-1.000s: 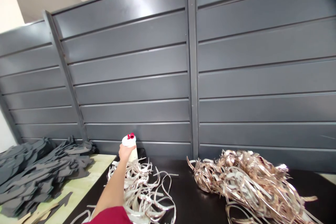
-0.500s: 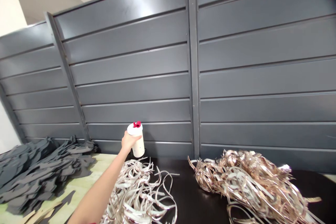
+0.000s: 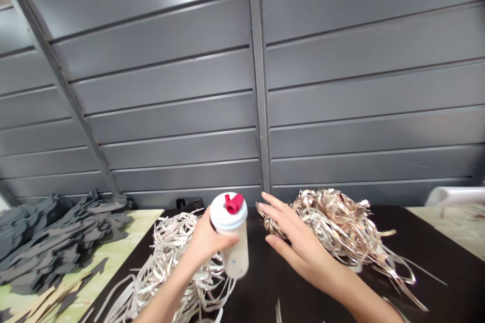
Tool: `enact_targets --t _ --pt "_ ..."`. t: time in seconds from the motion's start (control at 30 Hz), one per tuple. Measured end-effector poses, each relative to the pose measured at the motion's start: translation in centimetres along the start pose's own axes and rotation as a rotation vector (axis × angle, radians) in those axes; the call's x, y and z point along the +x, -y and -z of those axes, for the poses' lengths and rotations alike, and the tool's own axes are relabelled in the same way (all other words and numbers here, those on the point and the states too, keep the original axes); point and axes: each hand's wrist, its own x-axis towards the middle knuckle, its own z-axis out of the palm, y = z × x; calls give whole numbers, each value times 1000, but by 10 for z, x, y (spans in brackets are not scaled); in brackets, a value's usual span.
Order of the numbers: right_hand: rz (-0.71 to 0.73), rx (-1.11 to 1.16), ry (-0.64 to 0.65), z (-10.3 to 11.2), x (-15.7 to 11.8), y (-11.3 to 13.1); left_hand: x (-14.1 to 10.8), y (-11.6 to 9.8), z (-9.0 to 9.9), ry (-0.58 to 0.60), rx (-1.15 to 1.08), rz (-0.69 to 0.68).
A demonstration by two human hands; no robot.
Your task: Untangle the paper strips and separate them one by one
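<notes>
In my left hand is a white tumbler with a pale lid and a red spout piece on top, gripped around its side and slightly tilted. My right hand reaches in from the right with its fingers spread, holding nothing, a short gap away from the tumbler. Under and behind my left arm lies a tangle of pale, shiny strips. Beyond my right hand sits a heap of rose-gold metallic strips.
A grey slatted metal panel rises behind the black tabletop. Against it lies a dark phone-like object. Dark grey cut pieces are piled at the left on a pale green surface. A white roll is at the right.
My left hand has brought the tumbler from the panel toward me and to the right. My right hand has come into view. The dark phone-like object now shows at the back.
</notes>
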Motion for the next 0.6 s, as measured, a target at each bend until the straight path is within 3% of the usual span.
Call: enact_targets --t 0.1,0.27,0.33,0.6 --pt "79 2 46 0 -8 14 -45 -8 -24 132 -9 -10" --pt "151 79 -105 7 -50 35 -95 -14 -48 255 -15 28" --pt "135 127 -129 15 -62 42 -109 -19 -52 269 11 28" --pt "132 202 -8 43 -74 67 -142 -49 -51 246 143 -32"
